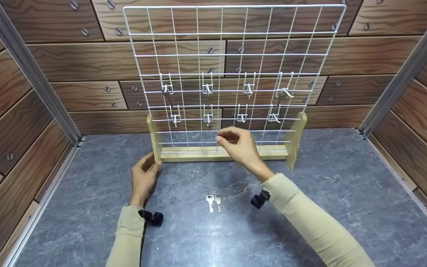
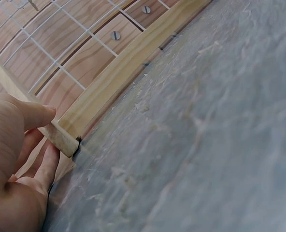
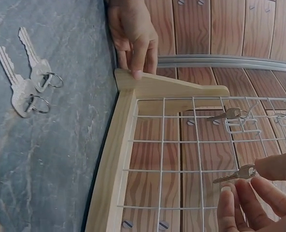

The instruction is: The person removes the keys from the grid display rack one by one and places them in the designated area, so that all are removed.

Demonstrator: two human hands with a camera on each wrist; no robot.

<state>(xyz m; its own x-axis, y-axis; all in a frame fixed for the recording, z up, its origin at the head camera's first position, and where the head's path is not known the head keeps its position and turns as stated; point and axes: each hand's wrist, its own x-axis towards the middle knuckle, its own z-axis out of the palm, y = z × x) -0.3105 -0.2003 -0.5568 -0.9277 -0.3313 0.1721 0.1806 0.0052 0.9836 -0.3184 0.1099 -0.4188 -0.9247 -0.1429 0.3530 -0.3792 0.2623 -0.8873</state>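
Observation:
A white wire grid rack point(image 1: 222, 55) with a wooden base carries two rows of metal hooks. My left hand point(image 1: 145, 180) holds the foot of the left wooden upright point(image 2: 61, 137), thumb on its near side. My right hand point(image 1: 241, 146), thumb and fingers bent loosely, is in front of the lower middle of the grid. A key point(image 3: 237, 174) points downward beside its fingertips in the right wrist view; the head view shows no key between them. Another key point(image 3: 227, 115) hangs from the lower left hook. Two keys with rings point(image 1: 214, 202) lie on the table.
The grey marbled table point(image 1: 184, 237) spreads in front of the rack. Wood-patterned panels point(image 1: 83, 61) surround it at the back and sides, with metal profiles point(image 1: 395, 70) at the corners. Bare hooks point(image 1: 274, 117) stick out at the lower right of the grid.

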